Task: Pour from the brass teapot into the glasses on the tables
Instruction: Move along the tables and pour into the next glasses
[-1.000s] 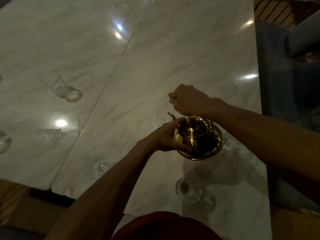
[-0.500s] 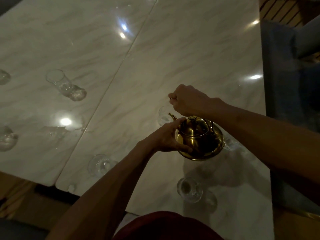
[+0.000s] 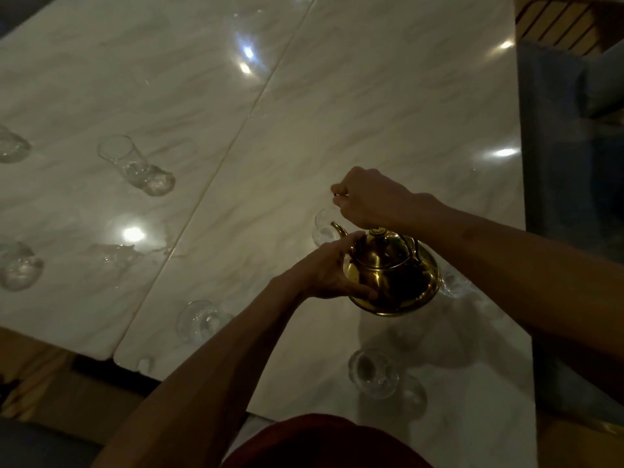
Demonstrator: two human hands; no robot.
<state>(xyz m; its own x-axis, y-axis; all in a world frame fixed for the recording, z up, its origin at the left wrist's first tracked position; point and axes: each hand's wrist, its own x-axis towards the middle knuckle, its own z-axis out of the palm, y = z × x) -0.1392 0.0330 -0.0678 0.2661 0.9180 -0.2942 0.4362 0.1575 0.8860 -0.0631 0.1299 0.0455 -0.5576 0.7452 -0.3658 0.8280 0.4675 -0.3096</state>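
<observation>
I hold a shiny brass teapot [image 3: 393, 278] above the right marble table [image 3: 371, 113]. My right hand [image 3: 369, 197] is fisted over its raised handle, and my left hand [image 3: 332, 270] cups the pot's left side. The spout points up-left over a clear glass [image 3: 322, 228] just behind the pot. Another glass [image 3: 454, 283] peeks out at the pot's right, mostly hidden. Other glasses stand near me [image 3: 373, 371], front left [image 3: 199, 319] and on the left table [image 3: 135, 165].
The left marble table [image 3: 101, 79] abuts the right one along a diagonal seam. More glasses stand at its left edge [image 3: 20, 266], [image 3: 11, 146], and a wet patch [image 3: 118, 253] shines nearby. A blue padded chair [image 3: 574, 163] stands at the right.
My hands and the teapot have stayed almost still over the glass. The view has drifted slightly, bringing more of the left table's glasses into sight.
</observation>
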